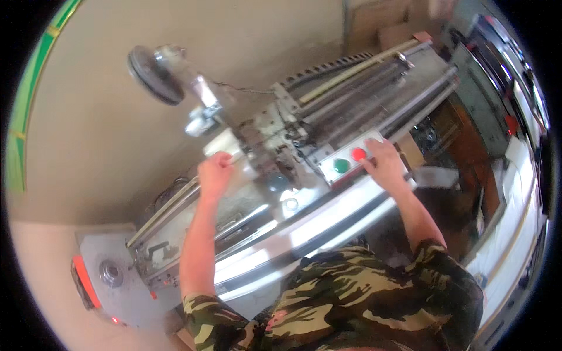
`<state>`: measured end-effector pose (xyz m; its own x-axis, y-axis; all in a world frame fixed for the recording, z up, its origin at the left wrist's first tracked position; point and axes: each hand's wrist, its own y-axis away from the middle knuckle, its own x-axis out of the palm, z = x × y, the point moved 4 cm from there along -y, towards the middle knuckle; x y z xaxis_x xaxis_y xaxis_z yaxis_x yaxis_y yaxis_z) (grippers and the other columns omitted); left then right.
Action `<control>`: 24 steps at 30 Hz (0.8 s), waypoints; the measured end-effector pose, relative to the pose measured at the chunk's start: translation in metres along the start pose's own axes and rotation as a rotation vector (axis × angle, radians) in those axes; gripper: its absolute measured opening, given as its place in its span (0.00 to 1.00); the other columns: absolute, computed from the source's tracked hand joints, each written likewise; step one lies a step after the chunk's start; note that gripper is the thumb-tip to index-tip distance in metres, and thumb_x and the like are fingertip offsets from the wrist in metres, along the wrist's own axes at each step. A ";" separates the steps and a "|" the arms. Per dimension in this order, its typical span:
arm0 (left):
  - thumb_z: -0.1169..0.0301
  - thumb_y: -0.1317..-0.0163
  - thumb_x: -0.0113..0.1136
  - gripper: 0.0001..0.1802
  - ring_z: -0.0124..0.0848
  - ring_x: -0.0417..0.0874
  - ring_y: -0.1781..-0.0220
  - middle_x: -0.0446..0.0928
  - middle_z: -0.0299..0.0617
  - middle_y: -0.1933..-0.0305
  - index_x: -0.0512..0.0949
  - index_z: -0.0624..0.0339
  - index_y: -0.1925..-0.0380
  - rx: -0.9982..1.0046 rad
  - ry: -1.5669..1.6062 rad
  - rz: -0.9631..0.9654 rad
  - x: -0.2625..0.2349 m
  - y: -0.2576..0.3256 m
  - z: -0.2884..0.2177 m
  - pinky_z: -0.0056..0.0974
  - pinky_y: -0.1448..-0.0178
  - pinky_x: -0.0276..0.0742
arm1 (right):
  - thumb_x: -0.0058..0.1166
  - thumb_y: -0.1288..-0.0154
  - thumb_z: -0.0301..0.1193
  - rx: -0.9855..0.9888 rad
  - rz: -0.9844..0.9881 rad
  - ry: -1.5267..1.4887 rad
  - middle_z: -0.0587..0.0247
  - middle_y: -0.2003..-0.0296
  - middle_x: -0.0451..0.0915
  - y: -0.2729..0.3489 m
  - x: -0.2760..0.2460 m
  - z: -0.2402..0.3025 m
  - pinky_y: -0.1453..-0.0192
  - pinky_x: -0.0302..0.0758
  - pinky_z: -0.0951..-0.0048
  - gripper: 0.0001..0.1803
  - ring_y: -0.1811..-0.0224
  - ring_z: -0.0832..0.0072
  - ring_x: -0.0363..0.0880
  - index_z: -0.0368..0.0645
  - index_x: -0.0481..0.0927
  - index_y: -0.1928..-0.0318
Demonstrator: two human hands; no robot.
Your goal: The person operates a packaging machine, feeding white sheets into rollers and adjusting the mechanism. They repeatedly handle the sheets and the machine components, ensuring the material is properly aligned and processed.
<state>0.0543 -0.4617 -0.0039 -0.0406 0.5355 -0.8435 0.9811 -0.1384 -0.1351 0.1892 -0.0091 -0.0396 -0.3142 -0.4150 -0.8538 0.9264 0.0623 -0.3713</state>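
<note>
My left hand (pixel 215 172) is closed in a pinch beside the machine's carriage, over a pale block (pixel 225 144). What it may hold between the fingertips is too small to make out. On the end of a white control panel (pixel 349 174) rests my right hand (pixel 386 166), fingers stretched out and apart. Its thumb lies by the red button (pixel 359 154), and left of that sits a green button (pixel 341 165). The carriage (pixel 280 136) spans a long machine with metal rails (pixel 357 96). A dark round disc (pixel 153 76) stands on an arm above it.
A grey end housing (pixel 108 266) with a round knob closes the machine's left end. Along its front runs a shiny metal rail (pixel 316 228). A black cable chain (pixel 331 67) lies behind the right rails. White sheet material (pixel 515 199) is at the right.
</note>
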 end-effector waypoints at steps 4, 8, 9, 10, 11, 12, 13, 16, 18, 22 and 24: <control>0.78 0.55 0.72 0.22 0.28 0.85 0.67 0.85 0.39 0.70 0.81 0.60 0.56 -0.090 0.063 0.024 -0.002 0.000 0.001 0.36 0.58 0.80 | 0.67 0.39 0.38 0.038 0.006 -0.214 0.48 0.48 0.84 -0.091 -0.029 0.053 0.39 0.74 0.58 0.27 0.49 0.51 0.81 0.44 0.81 0.40; 0.77 0.57 0.74 0.22 0.31 0.86 0.66 0.85 0.37 0.70 0.82 0.58 0.59 -0.210 0.196 0.098 -0.002 -0.013 0.009 0.38 0.57 0.81 | 0.65 0.36 0.42 -0.270 0.129 -0.270 0.52 0.47 0.84 -0.168 0.014 0.122 0.38 0.74 0.56 0.25 0.43 0.52 0.79 0.47 0.82 0.41; 0.78 0.58 0.74 0.22 0.30 0.86 0.66 0.85 0.37 0.70 0.82 0.58 0.59 -0.230 0.231 0.127 0.001 -0.017 0.010 0.38 0.58 0.81 | 0.65 0.36 0.43 -0.322 0.162 -0.269 0.52 0.49 0.85 -0.183 0.048 0.116 0.39 0.74 0.56 0.24 0.44 0.52 0.79 0.47 0.83 0.42; 0.78 0.58 0.75 0.22 0.30 0.85 0.66 0.85 0.36 0.70 0.82 0.58 0.60 -0.257 0.268 0.151 0.004 -0.018 0.015 0.37 0.58 0.81 | 0.64 0.35 0.44 -0.381 0.198 -0.269 0.52 0.50 0.85 -0.194 0.070 0.118 0.39 0.74 0.55 0.24 0.45 0.52 0.80 0.48 0.83 0.43; 0.78 0.59 0.75 0.22 0.29 0.85 0.67 0.85 0.36 0.70 0.81 0.58 0.60 -0.287 0.309 0.175 0.005 -0.019 0.017 0.37 0.58 0.80 | 0.64 0.35 0.44 -0.321 0.372 -0.238 0.51 0.52 0.86 -0.201 0.083 0.119 0.40 0.75 0.56 0.23 0.47 0.52 0.81 0.47 0.84 0.45; 0.79 0.60 0.75 0.22 0.27 0.83 0.67 0.84 0.35 0.71 0.81 0.59 0.60 -0.291 0.284 0.166 0.005 -0.019 0.018 0.36 0.59 0.79 | 0.64 0.35 0.45 -0.259 0.544 -0.202 0.51 0.53 0.86 -0.206 0.095 0.120 0.42 0.76 0.56 0.22 0.49 0.52 0.82 0.46 0.85 0.47; 0.80 0.60 0.76 0.23 0.25 0.82 0.68 0.83 0.34 0.71 0.80 0.60 0.61 -0.293 0.259 0.157 0.004 -0.020 0.018 0.35 0.60 0.78 | 0.63 0.34 0.45 -0.195 0.713 -0.160 0.51 0.55 0.87 -0.208 0.104 0.119 0.43 0.77 0.57 0.21 0.51 0.52 0.83 0.45 0.86 0.49; 0.82 0.61 0.76 0.23 0.23 0.80 0.69 0.82 0.33 0.72 0.79 0.60 0.62 -0.293 0.214 0.156 0.000 -0.017 0.009 0.34 0.62 0.76 | 0.60 0.35 0.45 -0.205 0.815 -0.203 0.53 0.58 0.87 -0.212 0.110 0.119 0.47 0.77 0.54 0.17 0.55 0.54 0.85 0.48 0.89 0.55; 0.81 0.61 0.77 0.23 0.23 0.81 0.68 0.83 0.33 0.71 0.80 0.60 0.62 -0.300 0.213 0.177 -0.002 -0.018 0.004 0.34 0.62 0.77 | 0.63 0.38 0.44 -0.206 0.767 -0.351 0.54 0.63 0.88 -0.214 0.120 0.107 0.51 0.78 0.55 0.16 0.58 0.55 0.85 0.47 0.89 0.60; 0.79 0.60 0.79 0.25 0.25 0.82 0.65 0.84 0.36 0.68 0.81 0.61 0.58 -0.278 0.202 0.219 -0.010 -0.014 0.002 0.34 0.58 0.78 | 0.69 0.46 0.42 -0.238 0.553 -0.454 0.57 0.69 0.87 -0.210 0.131 0.102 0.56 0.78 0.57 0.13 0.63 0.56 0.85 0.47 0.89 0.67; 0.77 0.61 0.80 0.28 0.28 0.83 0.60 0.84 0.38 0.63 0.81 0.61 0.55 -0.220 0.198 0.222 -0.012 -0.008 -0.001 0.35 0.53 0.79 | 0.71 0.50 0.39 -0.227 0.489 -0.361 0.58 0.70 0.86 -0.204 0.129 0.106 0.57 0.78 0.57 0.11 0.64 0.57 0.85 0.48 0.87 0.70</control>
<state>0.0468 -0.4661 0.0080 0.1943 0.6663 -0.7199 0.9799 -0.0983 0.1736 -0.0186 -0.1719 -0.0351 0.2591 -0.5663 -0.7824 0.8654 0.4958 -0.0723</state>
